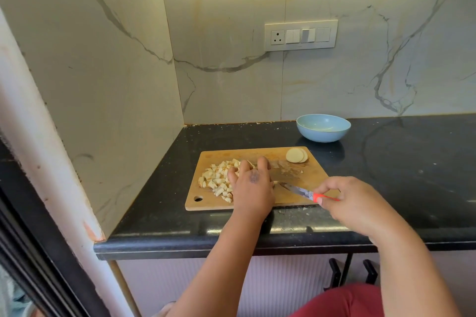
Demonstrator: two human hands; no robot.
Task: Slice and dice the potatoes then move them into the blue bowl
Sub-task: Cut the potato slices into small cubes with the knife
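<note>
Dicing stage: left hand (251, 184) fingers spread flat over diced potato (216, 180), perhaps pinning a piece; right hand (345, 201) gripping knife (298, 190); slices (296, 155) next, blue bowl (323, 127) unfilled.

Head camera looks forward and down, close over the counter (386, 175).

Left hand (251, 185) beside diced potatoes (219, 179); right hand (353, 203) grips knife (306, 192).
</note>
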